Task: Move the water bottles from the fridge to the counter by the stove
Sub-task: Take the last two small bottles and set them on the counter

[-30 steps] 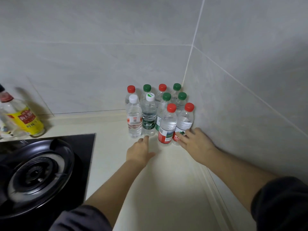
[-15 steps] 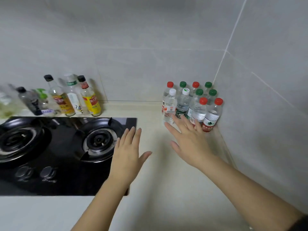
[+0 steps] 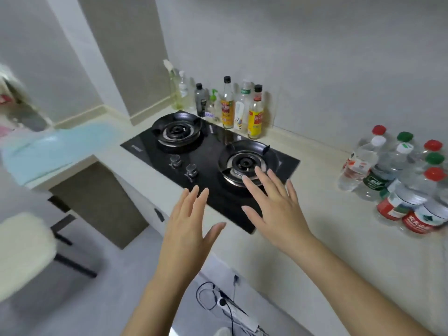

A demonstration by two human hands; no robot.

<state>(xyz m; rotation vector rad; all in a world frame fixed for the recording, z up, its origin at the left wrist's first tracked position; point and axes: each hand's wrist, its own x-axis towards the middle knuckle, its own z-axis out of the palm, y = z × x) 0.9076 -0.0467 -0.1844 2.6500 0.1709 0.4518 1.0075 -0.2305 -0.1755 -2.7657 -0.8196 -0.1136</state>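
A domestic kitchen, seen from above. A black glass two-burner gas hob (image 3: 213,144) with two control knobs (image 3: 175,160) is set into a cream counter (image 3: 351,226), which is backed by a wall of large pale tiles (image 3: 315,69). Oil and condiment bottles (image 3: 228,105) are lined up behind the hob, and capped water bottles (image 3: 392,175) are grouped at the counter's right end. A cushioned stool (image 3: 21,248) and a power strip (image 3: 240,314) are seen on the grey floor (image 3: 109,299).
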